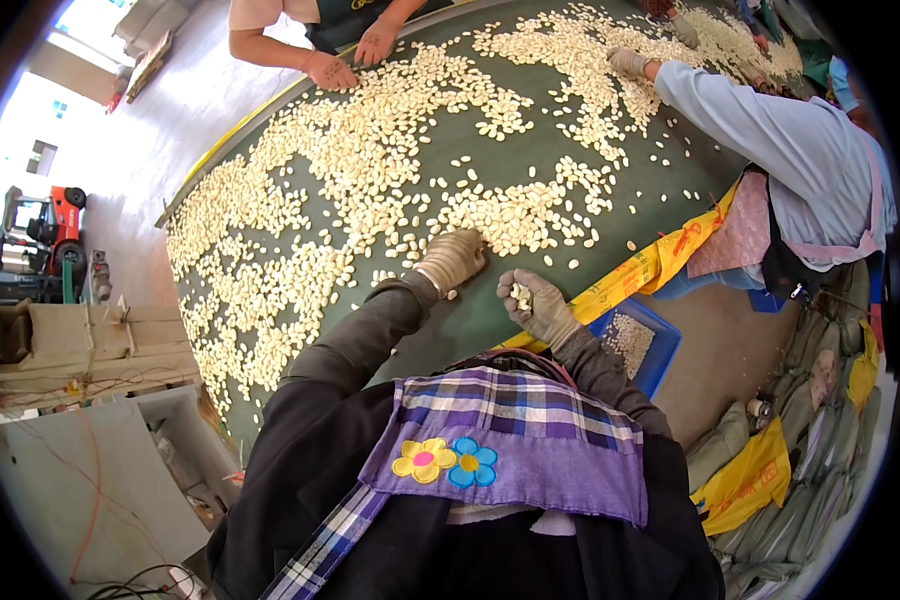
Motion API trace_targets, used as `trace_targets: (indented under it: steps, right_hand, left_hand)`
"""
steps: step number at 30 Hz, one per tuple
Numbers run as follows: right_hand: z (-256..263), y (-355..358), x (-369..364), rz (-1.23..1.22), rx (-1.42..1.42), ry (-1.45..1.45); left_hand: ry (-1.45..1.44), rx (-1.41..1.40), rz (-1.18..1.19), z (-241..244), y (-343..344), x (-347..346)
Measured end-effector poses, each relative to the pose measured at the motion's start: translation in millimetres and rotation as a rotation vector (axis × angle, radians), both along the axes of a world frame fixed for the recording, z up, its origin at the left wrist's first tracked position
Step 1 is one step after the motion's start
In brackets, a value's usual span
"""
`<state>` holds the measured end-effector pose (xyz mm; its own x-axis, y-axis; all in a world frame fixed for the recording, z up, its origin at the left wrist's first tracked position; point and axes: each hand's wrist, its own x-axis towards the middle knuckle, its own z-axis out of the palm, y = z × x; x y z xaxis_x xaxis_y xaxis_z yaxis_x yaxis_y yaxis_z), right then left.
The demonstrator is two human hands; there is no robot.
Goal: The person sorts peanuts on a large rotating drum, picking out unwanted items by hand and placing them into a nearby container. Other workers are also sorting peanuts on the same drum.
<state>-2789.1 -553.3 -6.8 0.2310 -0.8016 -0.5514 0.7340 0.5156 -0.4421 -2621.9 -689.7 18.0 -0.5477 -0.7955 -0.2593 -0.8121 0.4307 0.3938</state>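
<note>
Many pale, oval beans (367, 161) lie spread over a dark green sorting table (465, 304). My left hand (454, 261), in a light work glove, rests at the near edge of a heap of beans, its fingers curled and partly hidden; whether it holds any is not visible. To its right, my right hand (538, 306), gloved too, is palm up with its fingers curled around several pale beans or bean pieces (522, 295). It is near the table's yellow-wrapped edge.
A blue crate (664, 352) holding small pale pieces stands below the table's right edge. A co-worker's gloved hand (628, 63) and another person's bare hands (331, 71) are among the beans. Green sacks (810, 450) lie lower right; a red forklift (41, 240) is far left.
</note>
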Motion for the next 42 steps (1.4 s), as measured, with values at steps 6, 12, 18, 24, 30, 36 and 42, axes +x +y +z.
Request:
trace_targets:
  steps: [6,12,18,24,30,36,42]
  right_hand:
    - [-3.5,-7.8,-14.2,0.001,0.005,0.01]
    - [4.2,-16.7,-29.4,-0.043,0.027,-0.042]
    - [0.7,-16.7,-49.4,-0.024,0.017,-0.045]
    - [-3.6,-21.9,-67.5,-0.02,0.016,-0.004]
    - [0.2,-27.2,-80.8,-0.001,0.046,0.02]
    - [2.8,-33.4,-95.6,0.006,0.044,0.071]
    - [1.1,-39.3,-111.2,0.034,0.057,0.067]
  left_hand:
    - [0.384,0.254,0.235,6.1,-10.5,6.6]
    - [0.296,0.074,-0.032,29.4,11.0,-28.0]
    - [-0.16,-0.232,-0.026,-14.6,-33.8,-28.8]
    - [-0.099,0.026,0.138,-5.5,-51.7,-30.9]
    - [0.084,-0.103,0.147,-23.3,-54.1,1.4]
    - [-0.16,-0.168,0.097,-8.4,-38.9,-24.7]
    - [-0.193,-0.117,0.08,5.3,-40.2,-38.1]
